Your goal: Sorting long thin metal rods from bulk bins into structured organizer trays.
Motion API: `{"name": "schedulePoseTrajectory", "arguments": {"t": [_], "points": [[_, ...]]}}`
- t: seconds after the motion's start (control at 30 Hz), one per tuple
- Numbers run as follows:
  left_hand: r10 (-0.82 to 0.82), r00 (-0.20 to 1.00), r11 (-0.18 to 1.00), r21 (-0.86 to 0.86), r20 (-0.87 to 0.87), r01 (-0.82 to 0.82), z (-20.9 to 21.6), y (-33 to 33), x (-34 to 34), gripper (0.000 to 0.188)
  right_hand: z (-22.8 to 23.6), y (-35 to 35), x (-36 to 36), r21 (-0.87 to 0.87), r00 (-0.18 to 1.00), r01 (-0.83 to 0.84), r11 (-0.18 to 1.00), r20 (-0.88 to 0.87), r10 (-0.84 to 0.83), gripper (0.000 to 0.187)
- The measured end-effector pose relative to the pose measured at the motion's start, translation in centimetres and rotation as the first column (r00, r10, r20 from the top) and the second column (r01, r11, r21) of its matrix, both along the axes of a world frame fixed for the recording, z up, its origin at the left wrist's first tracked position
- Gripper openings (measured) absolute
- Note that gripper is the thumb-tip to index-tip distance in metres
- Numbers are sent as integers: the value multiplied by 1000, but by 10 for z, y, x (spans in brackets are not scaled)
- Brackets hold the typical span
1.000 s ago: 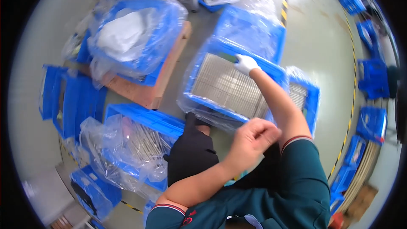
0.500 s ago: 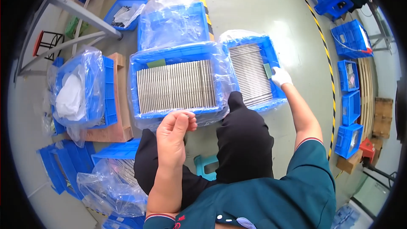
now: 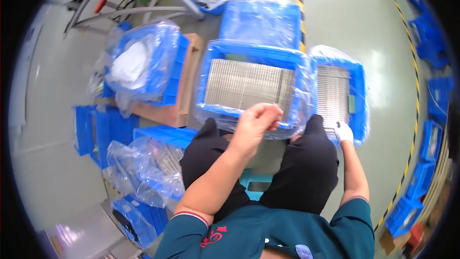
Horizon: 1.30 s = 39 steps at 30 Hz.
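My left hand (image 3: pixel 258 123), bare, hangs over the near rim of the middle blue crate (image 3: pixel 268 53). Its fingers are curled in and the thumb lies against them; whether anything small is inside is hidden. Slim metal rods (image 3: pixel 242 86) lie side by side in rows in that crate, which is lined with clear plastic. At the near end of the right blue crate (image 3: pixel 357 74), my right hand (image 3: pixel 344 132) in a white glove has its fingers bent at the lower edge of another row of metal rods (image 3: pixel 332 93). What those fingers grip is blurred. A green piece (image 3: pixel 351 104) sits beside these rods.
A plastic-covered blue crate (image 3: pixel 261 24) stands behind the middle one. To the left, a crate with white cloth (image 3: pixel 132 64) rests on a wooden pallet (image 3: pixel 184 93). A bagged crate of rods (image 3: pixel 165 158) is by my left knee. Several blue bins line the far right.
The view has swung, so the crates appear farther right. My right hand has moved from beside the green piece to the near end of the rods. My left hand stays curled, now farther over the crate.
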State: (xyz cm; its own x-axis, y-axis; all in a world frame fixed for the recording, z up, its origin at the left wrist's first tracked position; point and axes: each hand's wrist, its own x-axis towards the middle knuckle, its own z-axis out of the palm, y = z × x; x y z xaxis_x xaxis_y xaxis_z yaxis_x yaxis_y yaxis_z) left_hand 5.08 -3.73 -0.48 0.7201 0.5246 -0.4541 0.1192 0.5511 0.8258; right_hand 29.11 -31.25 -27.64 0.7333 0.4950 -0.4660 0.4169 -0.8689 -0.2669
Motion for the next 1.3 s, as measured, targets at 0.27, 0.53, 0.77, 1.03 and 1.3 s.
{"name": "schedulePoseTrajectory", "arguments": {"t": [0.27, 0.53, 0.77, 1.03, 1.3], "points": [[-16, 1000, 1000, -14, 15, 16, -15, 3, -11, 31, 87, 95, -5, 605, 998, 51, 794, -67, -13, 25], [85, 989, 996, -29, 123, -82, -14, 16, -20, 34, 288, 194, -94, 751, 901, -177, 636, -137, 412, 26], [206, 932, 976, -129, 299, -175, 15, 10, -1, 32, 319, 207, -127, 776, 902, -267, 572, -8, 432, 27], [167, 950, 977, -176, 264, -122, 0, 19, -18, 28, 304, 213, -148, 823, 928, -311, 475, 155, 339, 19], [108, 974, 984, -163, 198, -76, 6, 12, -7, 33, 302, 205, -155, 903, 977, -130, 409, 46, 210, 17]]}}
